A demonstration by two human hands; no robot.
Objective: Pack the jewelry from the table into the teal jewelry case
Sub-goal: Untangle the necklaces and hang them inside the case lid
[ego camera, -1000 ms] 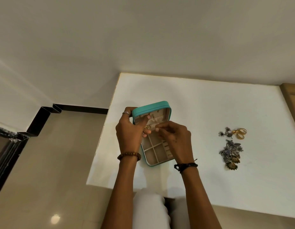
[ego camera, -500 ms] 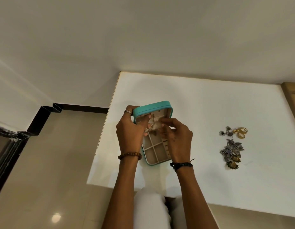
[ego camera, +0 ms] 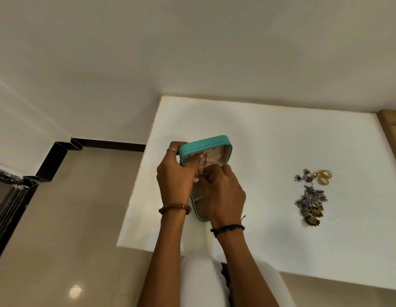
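here both forearms reach forward from the bottom of the view and meet over the teal jewelry case (ego camera: 204,144), which stands open on the white table (ego camera: 281,151) near its left edge. the left hand (ego camera: 176,180) curls around the left side of the raised lid, index finger hooked over the lid's top corner, thumb pressed against the beige lining inside. the right hand (ego camera: 223,193) arches above the tray, its fingers bent together in a pinch at a small chain piece (ego camera: 202,166) that hangs against the lid lining, right between the two thumbs. the right hand covers most of the tray; only a few compartments show at the lower left. well apart to the right lie the gold rings (ego camera: 324,177), beside small dark silver pieces (ego camera: 304,176), and just nearer, a silver ornament cluster (ego camera: 311,204).
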